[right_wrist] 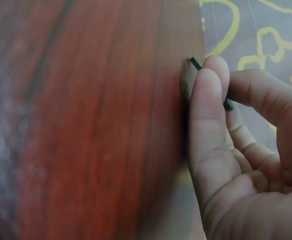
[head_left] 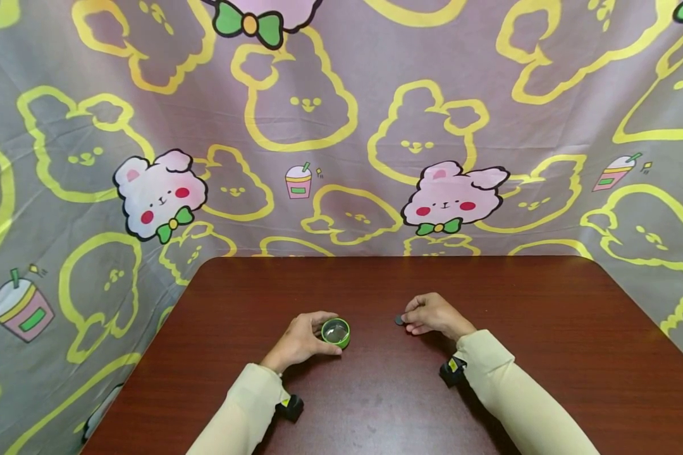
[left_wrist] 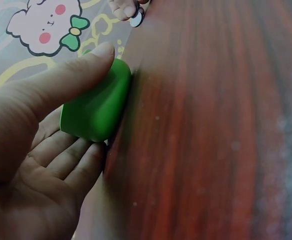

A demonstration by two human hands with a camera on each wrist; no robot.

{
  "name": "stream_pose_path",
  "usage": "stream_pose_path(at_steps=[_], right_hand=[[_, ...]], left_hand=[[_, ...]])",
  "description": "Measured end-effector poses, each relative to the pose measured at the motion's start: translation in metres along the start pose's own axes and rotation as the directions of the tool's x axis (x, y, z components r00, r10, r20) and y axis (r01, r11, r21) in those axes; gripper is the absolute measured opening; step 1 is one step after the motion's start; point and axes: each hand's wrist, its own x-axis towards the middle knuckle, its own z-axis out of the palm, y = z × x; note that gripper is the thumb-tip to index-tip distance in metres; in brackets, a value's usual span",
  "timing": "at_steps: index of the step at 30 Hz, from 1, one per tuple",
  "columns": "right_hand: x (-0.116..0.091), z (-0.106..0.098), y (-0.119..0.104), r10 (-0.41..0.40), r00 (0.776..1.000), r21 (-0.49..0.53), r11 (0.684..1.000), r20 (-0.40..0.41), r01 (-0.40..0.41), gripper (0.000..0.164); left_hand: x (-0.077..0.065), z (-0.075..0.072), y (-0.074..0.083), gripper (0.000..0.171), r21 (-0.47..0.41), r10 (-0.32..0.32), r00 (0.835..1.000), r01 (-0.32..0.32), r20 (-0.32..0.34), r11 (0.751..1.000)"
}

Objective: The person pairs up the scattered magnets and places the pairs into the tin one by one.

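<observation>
My left hand (head_left: 300, 341) holds a small round green container (head_left: 344, 343) at the table, its thumb on one side and fingers on the other. From above, the container's top is open and its inside looks silvery. In the left wrist view the thumb lies along the smooth green wall (left_wrist: 98, 110). To the right, my right hand (head_left: 435, 315) pinches a thin, small dark disc (head_left: 399, 320) between thumb and fingertips, just over the table. Edge-on in the right wrist view, the disc (right_wrist: 195, 63) is mostly covered by the fingers. One face looks pale in the left wrist view.
Both hands are over a dark reddish-brown wooden table (head_left: 375, 404) with rounded far corners. Behind and beside it hangs a cartoon-printed cloth (head_left: 341, 164). A small black device (head_left: 291, 408) is worn at the left wrist, and another black device (head_left: 452, 371) at the right.
</observation>
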Motion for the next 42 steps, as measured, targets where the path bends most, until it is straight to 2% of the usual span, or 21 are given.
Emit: stream_pose_path(at_steps=[9, 16, 31, 42], right_hand=[[0.002, 0.003, -0.001, 0.007, 1.0, 0.011, 1.0, -0.005, -0.007, 0.01], [0.003, 0.009, -0.011, 0.003, 1.0, 0.019, 1.0, -0.005, -0.003, 0.009], [0.009, 0.025, -0.025, -0.038, 0.998, 0.039, 0.999, 0.049, 0.036, 0.008], [0.01, 0.042, -0.029, -0.041, 0.996, 0.083, 0.996, 0.074, 0.035, 0.006]], left_hand=[[0.0, 0.0, -0.001, 0.067, -0.003, 0.001, 1.0, -0.001, 0.008, 1.0], [0.001, -0.001, -0.001, 0.067, -0.009, 0.001, 1.0, 0.0, 0.008, 1.0], [0.002, -0.002, 0.0, 0.067, -0.022, 0.005, 1.0, -0.005, 0.0, 1.0], [0.001, -0.001, -0.001, 0.067, -0.03, 0.003, 1.0, -0.003, 0.002, 1.0]])
